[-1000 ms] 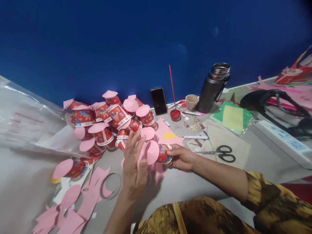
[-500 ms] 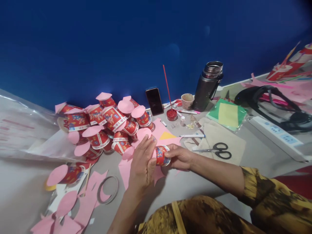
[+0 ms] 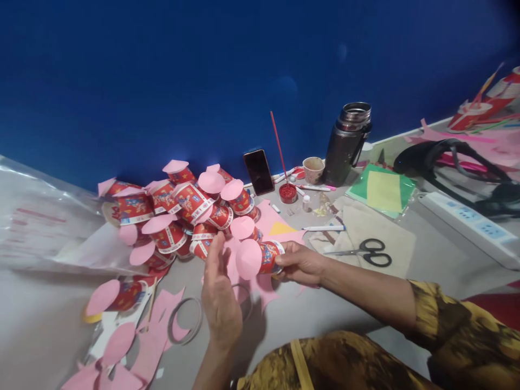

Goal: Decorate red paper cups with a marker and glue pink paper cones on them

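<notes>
My right hand grips a red printed paper cup by its rim end, tilted on its side. A round pink paper disc covers the cup's other end and faces left. Just left of the disc, my left hand is raised with its fingers stretched out, apart from the cup and holding nothing. Behind both hands lies a pile of similar red cups with pink discs on their ends. Pink paper scraps lie beneath the held cup.
Tape rings and pink offcuts lie at the left, near a plastic bag. Scissors rest on cloth at the right. A phone, a red pot with a stick and a flask stand along the blue wall.
My left hand has come off the pink disc and moved left and slightly down, uncovering it. My right hand still grips the cup in nearly the same place.
</notes>
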Available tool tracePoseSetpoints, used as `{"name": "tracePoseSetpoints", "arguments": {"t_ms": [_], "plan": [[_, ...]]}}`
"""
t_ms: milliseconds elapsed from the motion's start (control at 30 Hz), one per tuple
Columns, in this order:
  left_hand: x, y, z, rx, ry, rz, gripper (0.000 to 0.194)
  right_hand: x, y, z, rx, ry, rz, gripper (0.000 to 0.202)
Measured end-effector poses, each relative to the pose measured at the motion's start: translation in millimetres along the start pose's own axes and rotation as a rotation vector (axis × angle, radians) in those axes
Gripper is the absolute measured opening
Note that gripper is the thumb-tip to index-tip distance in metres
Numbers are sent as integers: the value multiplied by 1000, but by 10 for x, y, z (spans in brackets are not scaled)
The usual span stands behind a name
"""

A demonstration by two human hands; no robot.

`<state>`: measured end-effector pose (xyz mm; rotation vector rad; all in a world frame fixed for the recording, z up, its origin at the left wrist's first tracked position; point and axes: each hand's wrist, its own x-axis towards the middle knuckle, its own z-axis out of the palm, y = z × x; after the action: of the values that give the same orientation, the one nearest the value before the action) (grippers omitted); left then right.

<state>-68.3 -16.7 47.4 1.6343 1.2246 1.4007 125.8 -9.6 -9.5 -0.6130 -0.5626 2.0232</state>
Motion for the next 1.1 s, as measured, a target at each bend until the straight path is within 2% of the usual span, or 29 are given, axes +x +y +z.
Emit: {"name": "tracePoseSetpoints", "arguments": {"t_ms": [100, 233, 400, 600, 700, 833, 900, 933, 1033, 1100], "plan": [[-74, -29, 14, -76, -15, -80, 57, -2, 27, 33, -73, 31, -58, 52], [-89, -5, 30, 43, -15, -38, 57, -10, 49, 66, -189, 54, -118, 47], [-60, 71, 69, 168, -31, -76, 61, -29, 52, 80, -301, 61, -130, 43], [-84, 90, 120, 181, -46, -138, 63, -33, 72, 83, -327, 66, -119, 45], [-85, 63, 107, 174, -56, -125, 61, -25, 79, 81, -311, 82, -120, 46], [-109, -52, 70, 4, 65, -73, 58, -15, 53, 86, -265, 124, -155, 44], [-147, -107, 84, -134, 110, -177, 65, -11, 43, 94, -243, 145, -192, 45], [-170, -122, 107, -223, 90, -268, 66, -9, 44, 98, -232, 152, -208, 45], [-234, -107, 234, -538, -141, -512, 66, -1, 74, 102, -204, 145, -223, 46], [-244, -72, 333, -651, -136, -602, 65, 0, 96, 98, -192, 134, -213, 43]]}}
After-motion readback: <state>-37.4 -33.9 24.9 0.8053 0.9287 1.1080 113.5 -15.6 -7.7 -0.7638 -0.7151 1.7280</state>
